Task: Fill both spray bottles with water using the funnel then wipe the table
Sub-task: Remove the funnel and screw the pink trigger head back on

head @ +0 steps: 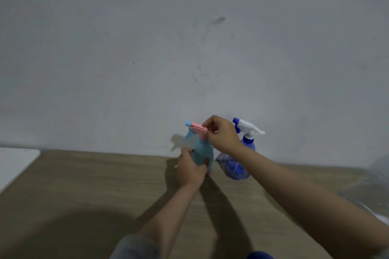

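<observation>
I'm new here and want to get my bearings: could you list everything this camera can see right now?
Light blue spray bottle: one, pale blue with a pink trigger head, upright on the table near the wall.
Dark blue spray bottle: one, translucent blue with a white trigger head, just right of the first.
Table: one, brown wood-look.
White surface: one, far left edge.
Clear plastic: right edge, blurred.
Wall: grey, scuffed.
Left hand: grips the pale bottle's body.
Right hand: on its pink head.

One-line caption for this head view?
Left hand steadies light-blue spray bottle while right hand grips its pink trigger head; dark-blue bottle beside.
</observation>
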### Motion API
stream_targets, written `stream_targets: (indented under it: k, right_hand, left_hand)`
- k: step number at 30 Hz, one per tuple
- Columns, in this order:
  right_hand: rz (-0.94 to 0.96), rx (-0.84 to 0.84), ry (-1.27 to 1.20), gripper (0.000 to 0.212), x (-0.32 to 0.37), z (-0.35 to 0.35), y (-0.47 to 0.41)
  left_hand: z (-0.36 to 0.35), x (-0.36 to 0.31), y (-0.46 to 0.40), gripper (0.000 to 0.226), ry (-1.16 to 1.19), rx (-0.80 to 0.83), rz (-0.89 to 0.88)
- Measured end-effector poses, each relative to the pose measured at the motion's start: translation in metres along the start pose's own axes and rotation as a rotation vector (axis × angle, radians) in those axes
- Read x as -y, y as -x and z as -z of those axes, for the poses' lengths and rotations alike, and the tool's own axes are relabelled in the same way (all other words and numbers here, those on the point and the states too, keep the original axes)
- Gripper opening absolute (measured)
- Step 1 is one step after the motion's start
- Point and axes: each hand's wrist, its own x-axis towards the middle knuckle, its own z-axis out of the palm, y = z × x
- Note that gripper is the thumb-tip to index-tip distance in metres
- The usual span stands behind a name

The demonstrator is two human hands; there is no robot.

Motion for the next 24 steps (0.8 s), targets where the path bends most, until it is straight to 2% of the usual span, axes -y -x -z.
stream_targets:
  k: [7,16,19,24]
  right_hand:
    - [0.054,-0.002,0.108,0.013,-0.014,-0.007,-0.006]
    - [0.192,0.008,0.305,0.031,-0.017,-0.01,0.013]
    - [0.202,0.013,0.319,0.037,-0.014,-0.001,0.026]
    - [0.236,-0.008,0.295,0.033,-0.016,0.019,0.064]
  left_hand:
    - [-0.008,0.007,-0.01,0.049,-0.102,0.017,-0.033]
    - [-0.007,0.003,-0.001,0.059,-0.135,0.053,-0.002]
    - [-0.005,0.002,0.014,0.064,-0.13,0.054,-0.006]
    - [-0.003,0.0,0.053,0.068,-0.08,0.092,-0.046]
